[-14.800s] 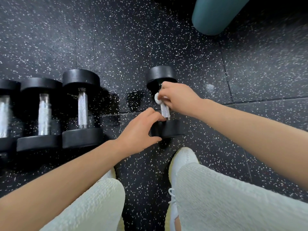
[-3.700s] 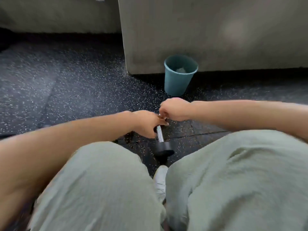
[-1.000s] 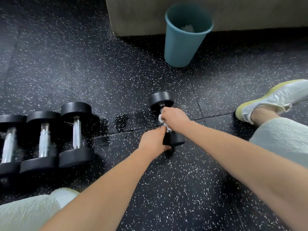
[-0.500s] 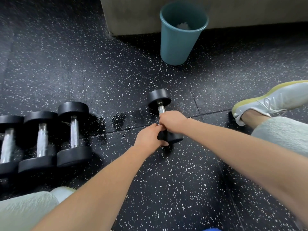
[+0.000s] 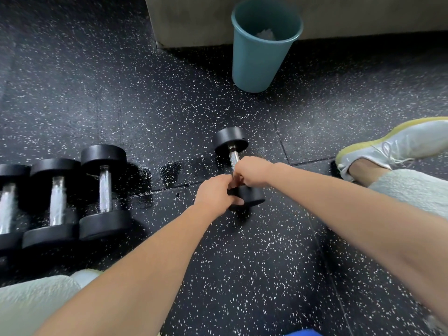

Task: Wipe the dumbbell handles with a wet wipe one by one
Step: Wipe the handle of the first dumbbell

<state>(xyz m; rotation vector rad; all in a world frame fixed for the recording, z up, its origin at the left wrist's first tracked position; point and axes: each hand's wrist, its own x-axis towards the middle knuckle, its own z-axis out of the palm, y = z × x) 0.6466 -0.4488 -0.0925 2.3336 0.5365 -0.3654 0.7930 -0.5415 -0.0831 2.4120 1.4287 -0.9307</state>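
A small black dumbbell (image 5: 231,140) with a chrome handle lies on the speckled floor in the middle of the head view. My right hand (image 5: 252,171) is closed around the near half of its handle; the wet wipe is hidden inside that fist. My left hand (image 5: 215,194) grips the dumbbell's near weight, holding it against the floor. Only the far stretch of the handle (image 5: 234,158) shows bare metal. Three larger dumbbells (image 5: 104,187) lie side by side at the left, untouched.
A teal bin (image 5: 259,49) with white scraps inside stands beyond the dumbbell, against a grey wall base. My right foot in a white shoe (image 5: 397,146) rests at the right. A wet patch (image 5: 169,169) darkens the floor between the dumbbells.
Over the last second my right hand slid down the handle toward the near weight, covering the wipe that showed before. My left hand kept its hold on the near weight.
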